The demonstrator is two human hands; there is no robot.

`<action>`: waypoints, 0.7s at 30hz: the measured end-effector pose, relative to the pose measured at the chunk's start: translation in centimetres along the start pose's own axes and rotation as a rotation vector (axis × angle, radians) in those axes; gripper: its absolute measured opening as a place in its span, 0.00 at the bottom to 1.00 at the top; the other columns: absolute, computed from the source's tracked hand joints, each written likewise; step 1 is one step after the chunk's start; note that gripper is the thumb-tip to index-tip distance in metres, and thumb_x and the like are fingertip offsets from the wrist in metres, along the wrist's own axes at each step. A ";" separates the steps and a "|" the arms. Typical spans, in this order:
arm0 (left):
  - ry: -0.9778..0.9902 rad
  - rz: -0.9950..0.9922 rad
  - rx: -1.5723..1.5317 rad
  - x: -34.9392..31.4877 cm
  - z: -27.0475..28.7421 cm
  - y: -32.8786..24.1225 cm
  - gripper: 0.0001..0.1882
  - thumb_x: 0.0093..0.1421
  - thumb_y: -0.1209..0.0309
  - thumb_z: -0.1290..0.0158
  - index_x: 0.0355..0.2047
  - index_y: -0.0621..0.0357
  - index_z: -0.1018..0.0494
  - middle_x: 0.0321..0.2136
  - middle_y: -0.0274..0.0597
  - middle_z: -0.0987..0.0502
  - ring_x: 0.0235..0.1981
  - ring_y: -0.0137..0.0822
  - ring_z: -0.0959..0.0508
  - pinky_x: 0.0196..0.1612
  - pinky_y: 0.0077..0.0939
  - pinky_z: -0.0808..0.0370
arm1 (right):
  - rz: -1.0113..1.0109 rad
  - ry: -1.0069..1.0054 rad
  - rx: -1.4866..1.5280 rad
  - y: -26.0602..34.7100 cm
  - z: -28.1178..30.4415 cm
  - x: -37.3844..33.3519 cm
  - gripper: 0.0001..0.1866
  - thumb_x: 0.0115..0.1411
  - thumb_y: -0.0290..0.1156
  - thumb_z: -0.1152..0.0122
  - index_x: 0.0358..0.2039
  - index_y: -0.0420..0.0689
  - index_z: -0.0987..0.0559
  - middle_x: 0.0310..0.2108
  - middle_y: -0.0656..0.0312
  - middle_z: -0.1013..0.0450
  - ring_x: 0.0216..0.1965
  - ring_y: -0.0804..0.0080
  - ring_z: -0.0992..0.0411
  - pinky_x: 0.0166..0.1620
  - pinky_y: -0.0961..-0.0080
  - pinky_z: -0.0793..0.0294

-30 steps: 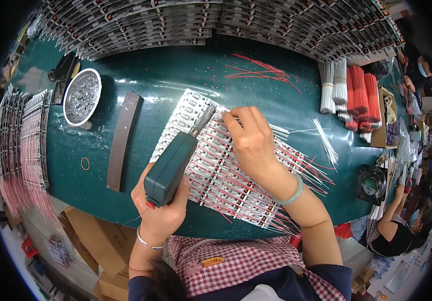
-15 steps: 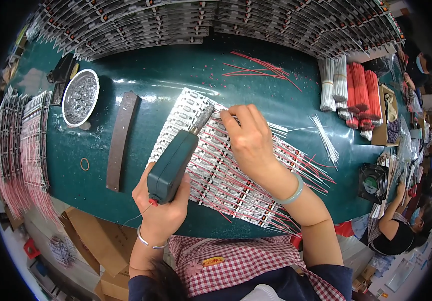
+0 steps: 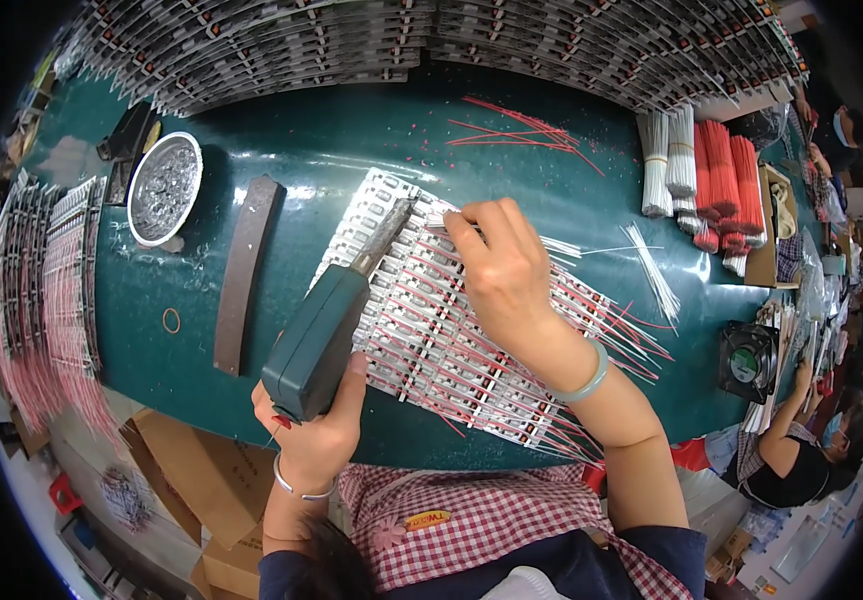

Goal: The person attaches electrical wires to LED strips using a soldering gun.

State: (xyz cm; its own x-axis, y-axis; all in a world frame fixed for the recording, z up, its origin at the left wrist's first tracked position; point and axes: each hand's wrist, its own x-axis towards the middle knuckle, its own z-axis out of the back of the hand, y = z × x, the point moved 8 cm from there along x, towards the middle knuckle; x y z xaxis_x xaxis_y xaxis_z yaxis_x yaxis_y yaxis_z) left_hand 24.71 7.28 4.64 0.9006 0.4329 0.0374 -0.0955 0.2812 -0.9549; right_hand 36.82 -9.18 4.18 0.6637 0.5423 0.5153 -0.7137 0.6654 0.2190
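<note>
My left hand [image 3: 319,440] is wrapped round the dark green body of a soldering gun [image 3: 316,345]. Its dark metal tip points up and to the right, over the top part of a white circuit board panel [image 3: 359,215]. My right hand [image 3: 506,280] leans over the same panel, thumb and forefinger pinched on short white wires [image 3: 435,219] close to the tip. Whether the tip touches a wire or pad is too small to tell. Rows of red and white wires [image 3: 481,340] run across the panel and stick out past its right edge.
On the green table lie a brown bar [image 3: 247,275], a bowl of silvery bits [image 3: 164,190] and loose red wires [image 3: 521,135]. Bundled wires [image 3: 716,175] and a small black fan [image 3: 747,358] sit at right. Stacked panels [image 3: 281,60] line the back. Another person [image 3: 801,450] works at right.
My left hand has drawn the soldering gun a little down and to the left. My right hand has shifted slightly up and left, still at the white wires.
</note>
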 end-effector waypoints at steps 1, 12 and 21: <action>0.001 0.013 -0.011 -0.1 0.1 0.2 0.16 0.51 0.83 0.39 0.42 0.68 0.24 0.36 0.40 0.20 0.36 0.29 0.21 0.43 0.22 0.26 | 0.001 0.000 0.002 0.1 0.1 -0.1 0.14 0.43 0.22 0.41 0.34 0.35 0.22 0.31 0.57 0.32 0.34 0.63 0.32 0.34 0.71 0.30; -0.018 0.008 -0.052 -0.2 -0.2 0.9 0.13 0.49 0.82 0.39 0.36 0.68 0.24 0.32 0.41 0.21 0.31 0.29 0.22 0.36 0.21 0.26 | 0.023 0.026 0.038 0.7 0.0 -0.5 0.15 0.42 0.19 0.41 0.34 0.33 0.22 0.31 0.57 0.32 0.33 0.63 0.33 0.34 0.72 0.28; 0.039 0.036 -0.015 0.0 -0.8 1.4 0.12 0.50 0.82 0.40 0.37 0.68 0.25 0.31 0.42 0.22 0.30 0.29 0.23 0.34 0.21 0.27 | -0.036 0.058 0.056 0.6 -0.3 -0.6 0.18 0.41 0.16 0.43 0.38 0.36 0.21 0.34 0.56 0.28 0.35 0.60 0.29 0.35 0.68 0.27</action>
State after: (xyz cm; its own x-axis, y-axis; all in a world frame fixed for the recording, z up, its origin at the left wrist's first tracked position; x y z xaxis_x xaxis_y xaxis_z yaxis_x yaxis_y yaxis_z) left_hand 24.94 7.03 3.06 0.9126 0.4088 -0.0081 -0.1217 0.2527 -0.9599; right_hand 36.09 -8.98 3.77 0.6996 0.5488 0.4576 -0.6996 0.6561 0.2829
